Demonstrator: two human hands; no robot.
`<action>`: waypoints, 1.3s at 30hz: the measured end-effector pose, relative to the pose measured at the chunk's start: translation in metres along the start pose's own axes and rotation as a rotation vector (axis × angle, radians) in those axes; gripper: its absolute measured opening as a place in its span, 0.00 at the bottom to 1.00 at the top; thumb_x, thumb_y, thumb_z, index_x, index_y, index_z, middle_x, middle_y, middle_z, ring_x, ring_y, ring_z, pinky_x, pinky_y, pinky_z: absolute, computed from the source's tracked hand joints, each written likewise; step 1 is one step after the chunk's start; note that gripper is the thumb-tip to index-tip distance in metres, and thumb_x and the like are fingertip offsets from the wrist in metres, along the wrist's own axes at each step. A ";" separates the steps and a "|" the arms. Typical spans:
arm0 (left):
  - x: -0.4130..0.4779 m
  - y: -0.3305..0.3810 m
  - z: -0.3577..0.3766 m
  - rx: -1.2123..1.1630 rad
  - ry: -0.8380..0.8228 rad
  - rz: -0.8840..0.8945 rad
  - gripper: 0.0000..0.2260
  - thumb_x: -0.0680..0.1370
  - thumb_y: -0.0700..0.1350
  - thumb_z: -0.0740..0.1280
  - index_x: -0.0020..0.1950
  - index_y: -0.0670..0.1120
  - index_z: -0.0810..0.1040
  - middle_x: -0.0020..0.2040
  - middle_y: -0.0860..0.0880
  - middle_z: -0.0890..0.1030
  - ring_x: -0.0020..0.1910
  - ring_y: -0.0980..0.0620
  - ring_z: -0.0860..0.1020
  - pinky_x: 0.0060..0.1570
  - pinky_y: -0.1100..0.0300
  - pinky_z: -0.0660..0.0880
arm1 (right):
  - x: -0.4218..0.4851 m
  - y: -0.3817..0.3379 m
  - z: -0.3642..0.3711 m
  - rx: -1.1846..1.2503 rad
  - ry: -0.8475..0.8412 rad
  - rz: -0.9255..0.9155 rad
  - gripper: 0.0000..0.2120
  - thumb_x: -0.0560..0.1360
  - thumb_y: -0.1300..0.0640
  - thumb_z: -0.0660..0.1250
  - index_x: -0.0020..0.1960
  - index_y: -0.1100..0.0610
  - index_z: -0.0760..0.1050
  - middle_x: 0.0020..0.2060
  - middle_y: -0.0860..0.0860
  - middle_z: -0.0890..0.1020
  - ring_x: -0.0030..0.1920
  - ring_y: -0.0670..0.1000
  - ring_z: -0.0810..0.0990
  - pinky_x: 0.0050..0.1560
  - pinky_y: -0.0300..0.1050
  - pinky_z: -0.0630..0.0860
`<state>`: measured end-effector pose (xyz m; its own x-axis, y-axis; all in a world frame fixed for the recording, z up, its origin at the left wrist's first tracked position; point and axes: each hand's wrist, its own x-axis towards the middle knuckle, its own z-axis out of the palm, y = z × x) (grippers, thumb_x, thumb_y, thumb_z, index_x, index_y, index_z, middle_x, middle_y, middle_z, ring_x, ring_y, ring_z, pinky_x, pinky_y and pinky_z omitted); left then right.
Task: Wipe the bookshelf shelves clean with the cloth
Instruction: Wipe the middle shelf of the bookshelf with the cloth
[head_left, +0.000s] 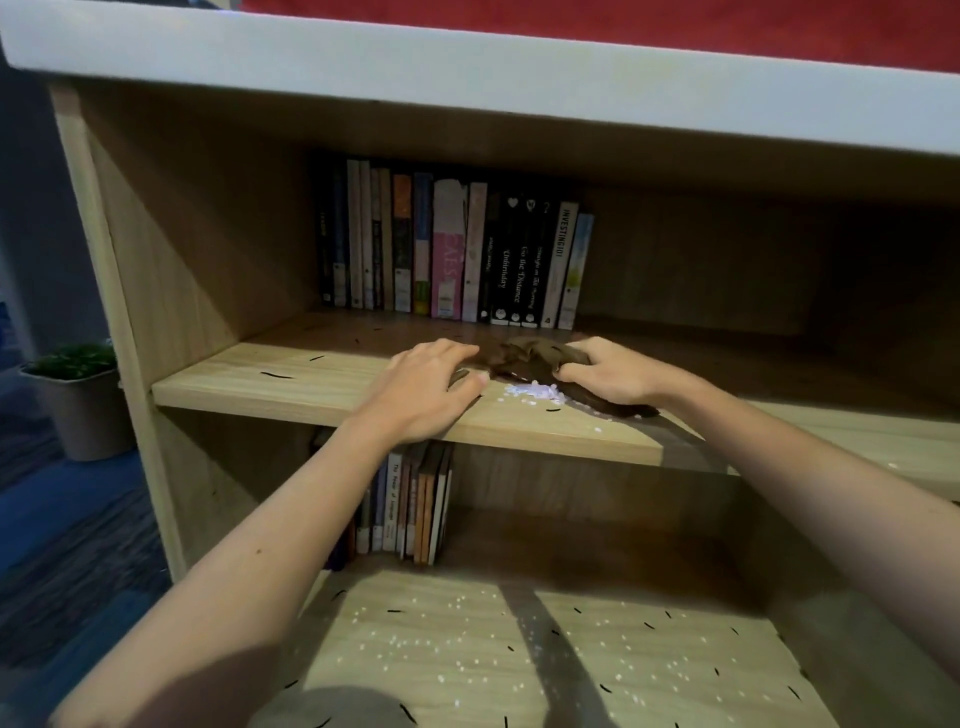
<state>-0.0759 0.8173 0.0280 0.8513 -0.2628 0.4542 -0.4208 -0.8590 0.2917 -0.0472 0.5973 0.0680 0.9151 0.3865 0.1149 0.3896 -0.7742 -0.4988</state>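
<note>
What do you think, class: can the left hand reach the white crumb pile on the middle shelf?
Probably yes: the left hand rests on the shelf just beside the white crumb pile, nothing between them; the cloth lies beyond.

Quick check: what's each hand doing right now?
Left hand: rests on the shelf at the edge of the cloth; grip cannot be told.
Right hand: grips the cloth.

One wide-angle camera on the person's head looks forward and down, close before the bookshelf (171, 234).
</note>
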 end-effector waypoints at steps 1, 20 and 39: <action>0.000 0.000 0.000 0.003 0.005 -0.003 0.22 0.80 0.56 0.54 0.73 0.51 0.63 0.72 0.52 0.66 0.71 0.52 0.61 0.68 0.55 0.57 | -0.002 -0.001 -0.005 -0.014 0.041 -0.009 0.06 0.77 0.58 0.58 0.43 0.57 0.72 0.32 0.49 0.74 0.31 0.47 0.72 0.32 0.40 0.67; 0.000 -0.001 0.003 -0.004 -0.004 -0.009 0.23 0.80 0.57 0.52 0.73 0.50 0.61 0.73 0.51 0.64 0.72 0.52 0.61 0.68 0.53 0.58 | -0.001 0.000 -0.009 -0.085 0.297 0.048 0.08 0.76 0.62 0.59 0.51 0.55 0.76 0.41 0.52 0.79 0.41 0.52 0.76 0.40 0.44 0.70; 0.012 0.007 0.016 0.001 0.055 -0.022 0.21 0.81 0.54 0.51 0.69 0.46 0.69 0.69 0.45 0.71 0.69 0.47 0.66 0.68 0.51 0.59 | -0.070 0.027 -0.005 -0.175 0.548 0.420 0.11 0.77 0.56 0.60 0.58 0.50 0.74 0.45 0.52 0.79 0.50 0.56 0.76 0.54 0.56 0.74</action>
<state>-0.0636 0.8009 0.0224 0.8418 -0.2188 0.4935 -0.4017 -0.8646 0.3018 -0.1000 0.5465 0.0507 0.8942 -0.2342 0.3815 -0.0386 -0.8893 -0.4556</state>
